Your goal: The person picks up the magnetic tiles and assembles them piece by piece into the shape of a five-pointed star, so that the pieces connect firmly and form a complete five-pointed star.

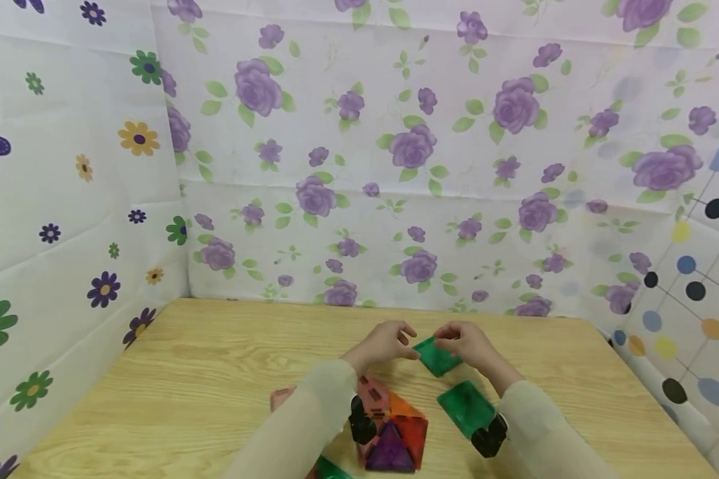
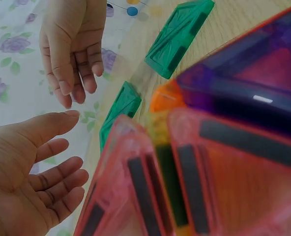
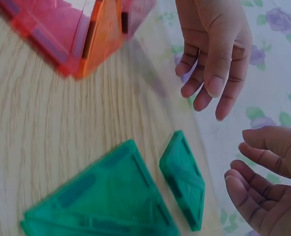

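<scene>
My left hand (image 1: 383,346) hovers over the far part of the table with its fingers loosely bent and nothing in them. Facing it, my right hand (image 3: 273,177) is also raised, fingers relaxed, holding nothing. Below and between the hands lies a green magnetic tile (image 1: 437,359), apart from both in the right wrist view. A second green magnetic tile (image 1: 464,407) lies nearer, by the right wrist. Left of that stands a built piece of translucent magnetic tiles (image 1: 410,432) in pink, orange, red and purple, partly hidden behind the left forearm and its wrist camera.
Another green tile (image 1: 331,469) shows at the bottom edge beside the left sleeve. A pink tile (image 1: 280,396) pokes out left of that sleeve. The wooden table (image 1: 216,352) meets flower-patterned cloth (image 1: 359,166) at the back.
</scene>
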